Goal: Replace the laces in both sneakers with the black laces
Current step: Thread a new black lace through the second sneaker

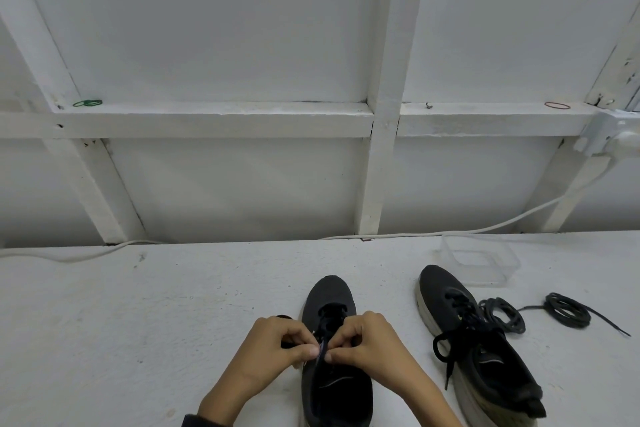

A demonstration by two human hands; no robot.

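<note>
One wide-angle head-worn view looks forward and down from above and behind the left hand and right hand, which sit close at the bottom centre. Beyond the hands the white table runs to a framed white wall filling the upper half, its beams splayed by the lens.

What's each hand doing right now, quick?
Left hand: closed, pinching the lace of the middle sneaker.
Right hand: closed, pinching the same lace.

left sleeve: dark | right forearm: bare | left grip, right grip: bare
</note>
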